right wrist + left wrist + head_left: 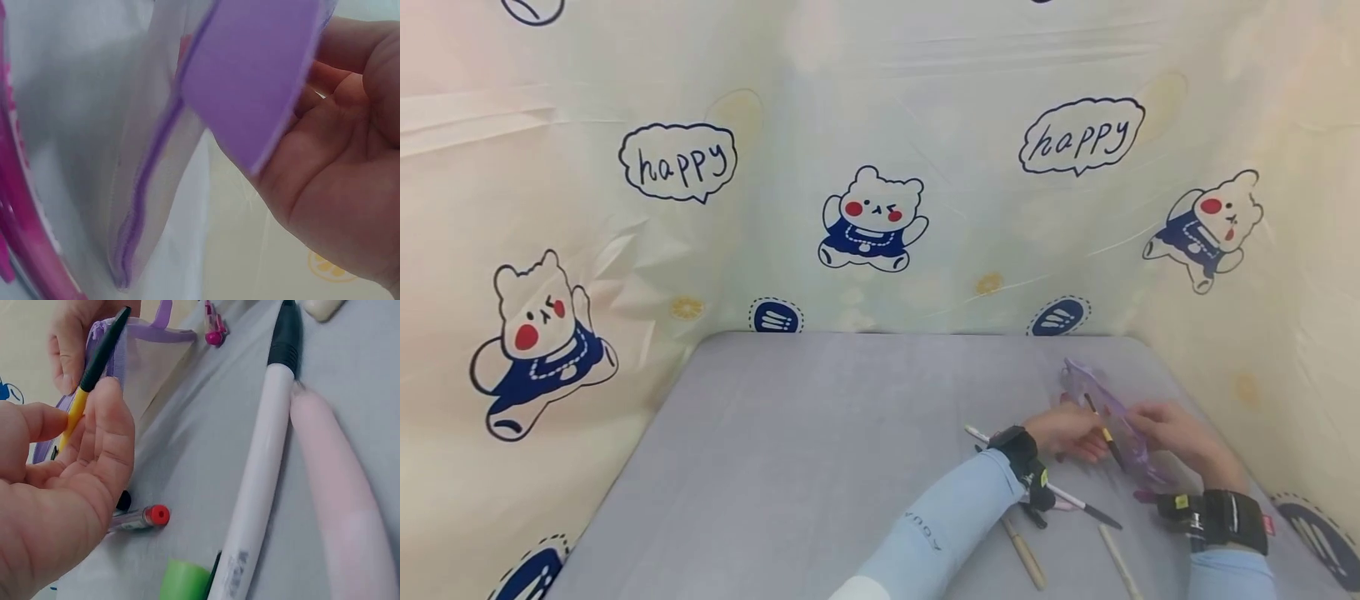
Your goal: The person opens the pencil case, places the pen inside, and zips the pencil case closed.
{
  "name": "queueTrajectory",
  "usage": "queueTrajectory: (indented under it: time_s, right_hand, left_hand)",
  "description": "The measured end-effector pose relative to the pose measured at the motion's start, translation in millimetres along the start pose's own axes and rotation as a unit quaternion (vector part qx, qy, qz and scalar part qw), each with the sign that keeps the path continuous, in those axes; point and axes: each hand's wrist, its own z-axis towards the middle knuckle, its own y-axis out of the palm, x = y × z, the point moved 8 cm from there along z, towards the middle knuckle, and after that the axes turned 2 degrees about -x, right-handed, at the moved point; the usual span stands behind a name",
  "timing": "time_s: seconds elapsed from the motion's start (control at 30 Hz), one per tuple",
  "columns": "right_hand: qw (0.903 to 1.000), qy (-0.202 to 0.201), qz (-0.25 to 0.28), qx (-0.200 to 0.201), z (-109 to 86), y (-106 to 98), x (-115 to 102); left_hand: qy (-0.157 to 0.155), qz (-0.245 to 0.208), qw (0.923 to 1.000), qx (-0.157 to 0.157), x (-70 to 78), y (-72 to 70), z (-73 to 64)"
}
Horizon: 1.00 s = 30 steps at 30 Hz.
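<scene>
Pinched the yellow-and-black pen between the thumb and bent fingers of the left hand, closed to little more than the pen's own thickness. Held it at a slant just beside the see-through pouch, over the right part of the grey table. Gripped that pouch by its purple edge in the right hand, with fingertips partly hidden; could not tell how tightly. Had a white pen, a pink pen and a red-ended pen lying nearby.
</scene>
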Motion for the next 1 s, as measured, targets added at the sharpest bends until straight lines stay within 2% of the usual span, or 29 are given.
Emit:
queueTrajectory:
  time_s: [0.13, 0.37, 0.53, 0.63, 0.77, 0.9, 1.0]
  right_hand:
    - [1.0000, -0.002, -0.001, 0.003, -2.2, 1, 2]
    - [0.9999, -0.004, 0.009, 0.004, -0.9, 3, 4]
    - [0.9999, 0.000, 0.012, 0.000, 1.1, 6, 6]
    - [0.9999, -0.002, 0.014, -0.006, 1.5, 6, 8]
    - [0.9996, -0.005, 0.026, -0.015, 1.1, 5, 9]
    - [0.9995, -0.011, 0.027, -0.014, 0.1, 3, 6]
    - [0.9995, -0.014, 0.028, -0.011, -0.9, 1, 4]
  left_hand:
    - [0.000, -0.013, 0.9999, 0.009, -1.8, -0.3, 2.6]
    - [0.016, 0.010, 0.9982, 0.057, 0.8, -15.0, -1.2]
    - [0.037, -0.011, 0.9963, 0.076, 3.9, -18.0, 0.7]
    - [0.052, -0.030, 0.9952, 0.077, 7.9, -17.9, 1.9]
    - [0.055, -0.019, 0.9959, 0.069, 13.3, -19.9, -0.5]
    - [0.058, 0.004, 0.9972, 0.048, 17.0, -26.0, -5.1]
    - [0.068, 0.045, 0.9957, 0.043, 20.0, -34.0, -9.2]
